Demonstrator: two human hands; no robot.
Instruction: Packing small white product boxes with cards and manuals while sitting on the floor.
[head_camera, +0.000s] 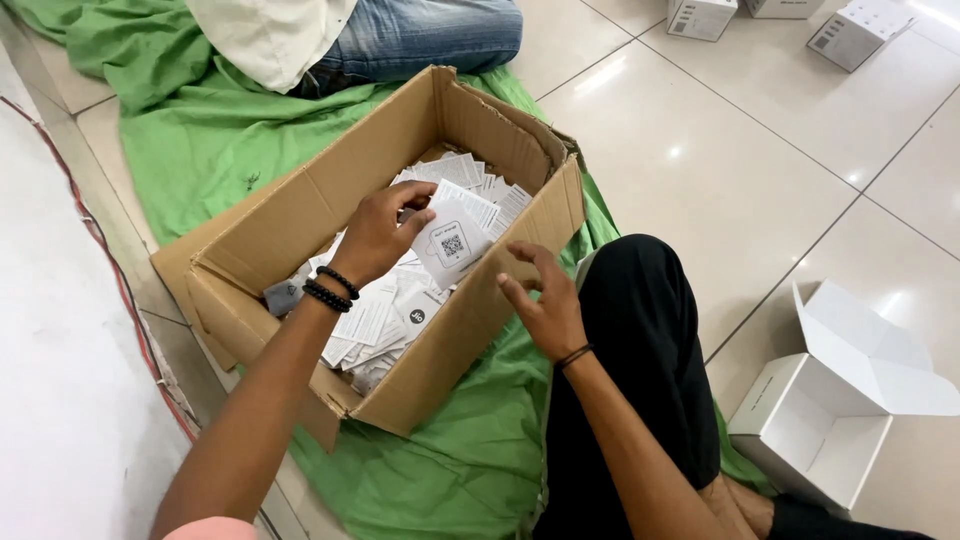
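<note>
White paper – a small leaflet (452, 243) – sits pinched in the left hand (378, 237) above the cardboard box (300, 215); the right hand (545, 300), at four o'clock from it, hangs spread and empty. A light pinch could drop it among the loose leaflets (385, 315) at seven o'clock, or lift a second sheet unnoticed.

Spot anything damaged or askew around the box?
The cardboard box is worn: its near-left corner is split and the wall splays outward. Leaflets inside lie in a loose jumble. Left hand holds one card.

Brown cardboard box (300, 215) w/ white leaflets (385, 315), black print; green cloth (190, 150); white open box (835, 400); pale glossy floor tiles (720, 150); black beaded wristbands (330, 290).
</note>
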